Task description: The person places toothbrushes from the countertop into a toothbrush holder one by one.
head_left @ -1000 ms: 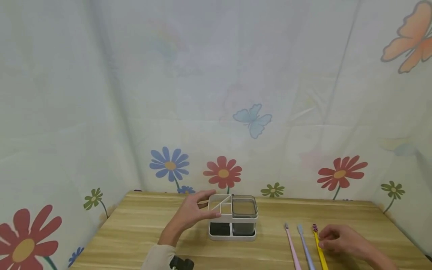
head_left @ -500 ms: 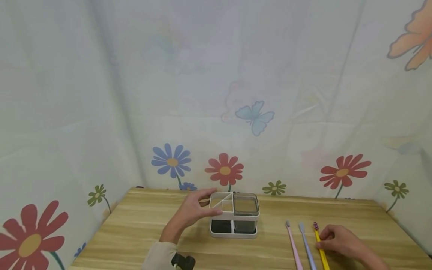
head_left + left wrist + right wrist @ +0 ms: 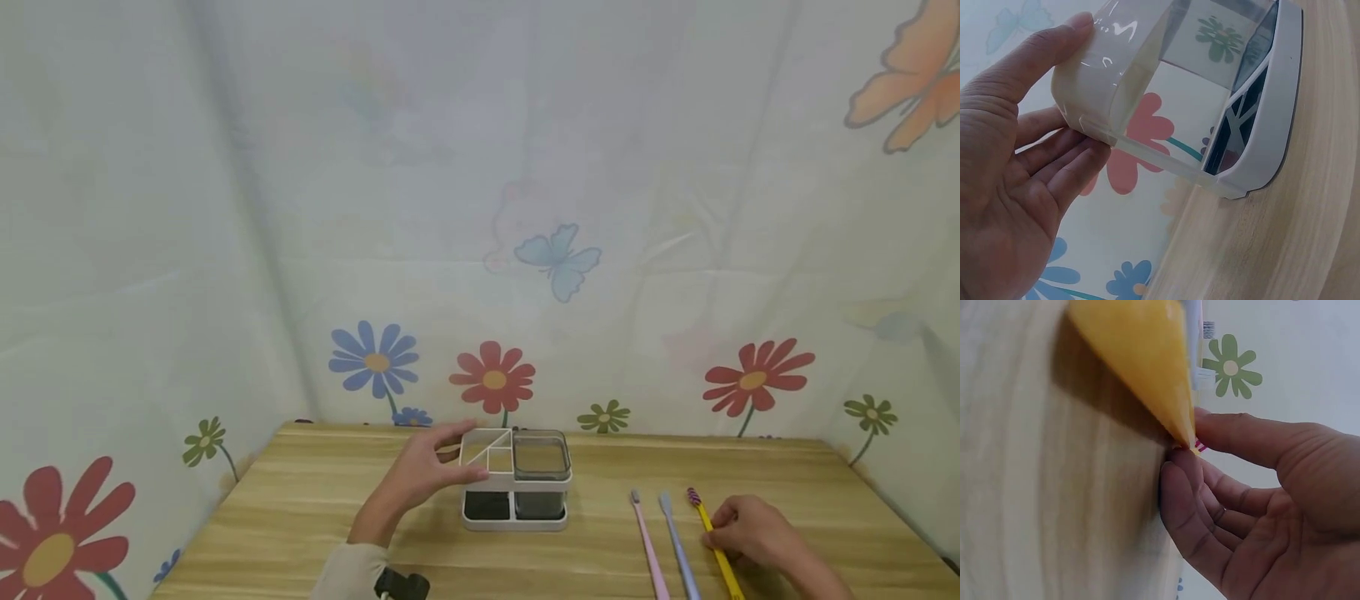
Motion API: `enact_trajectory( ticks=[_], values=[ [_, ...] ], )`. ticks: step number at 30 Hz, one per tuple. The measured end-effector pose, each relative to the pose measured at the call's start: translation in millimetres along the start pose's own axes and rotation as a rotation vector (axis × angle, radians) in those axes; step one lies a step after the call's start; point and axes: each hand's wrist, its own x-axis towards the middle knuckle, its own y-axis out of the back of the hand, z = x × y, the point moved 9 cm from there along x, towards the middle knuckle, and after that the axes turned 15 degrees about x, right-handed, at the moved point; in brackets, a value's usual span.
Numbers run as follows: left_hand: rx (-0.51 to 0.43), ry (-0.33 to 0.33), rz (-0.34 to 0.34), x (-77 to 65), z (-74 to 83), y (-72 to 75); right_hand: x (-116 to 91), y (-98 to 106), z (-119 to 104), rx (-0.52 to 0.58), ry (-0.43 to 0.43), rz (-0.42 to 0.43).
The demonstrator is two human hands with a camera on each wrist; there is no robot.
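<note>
A white toothbrush holder (image 3: pixel 536 526) with a divided top tier and a clear grey cup (image 3: pixel 543 504) stands upright on the table. My left hand (image 3: pixel 420 471) grips the left end of its upper tier, thumb on the near side and fingers behind. The left wrist view shows this hand (image 3: pixel 1029 162) curled round the pale upper band (image 3: pixel 1091 87). At the right, my right hand (image 3: pixel 753 529) pinches a yellow toothbrush (image 3: pixel 706 518) by the handle, below its striped head. In the right wrist view its yellow handle (image 3: pixel 1141 356) runs between thumb and fingertips, close to the table.
A pink toothbrush (image 3: pixel 647 542) and a blue toothbrush (image 3: pixel 678 546) lie left of the yellow one, heads pointing away. Behind the wooden table (image 3: pixel 337 475) hangs a flowered curtain (image 3: pixel 420 208). A black wrist strap (image 3: pixel 402 583) circles the left sleeve.
My right hand has closed on the yellow toothbrush, which has turned so its head points further left. The left hand keeps its grip on the holder. The head view has shifted slightly.
</note>
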Motion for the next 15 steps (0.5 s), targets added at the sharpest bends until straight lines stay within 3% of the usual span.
enact_trajectory(
  ticks=[9,15],
  values=[
    [-0.016,-0.01,0.001,-0.1,-0.5,1.2,1,2,0,0.101,-0.02,0.02],
    [-0.029,-0.007,0.004,0.8,0.5,-0.6,-9,9,-25,0.233,0.083,0.057]
  ],
)
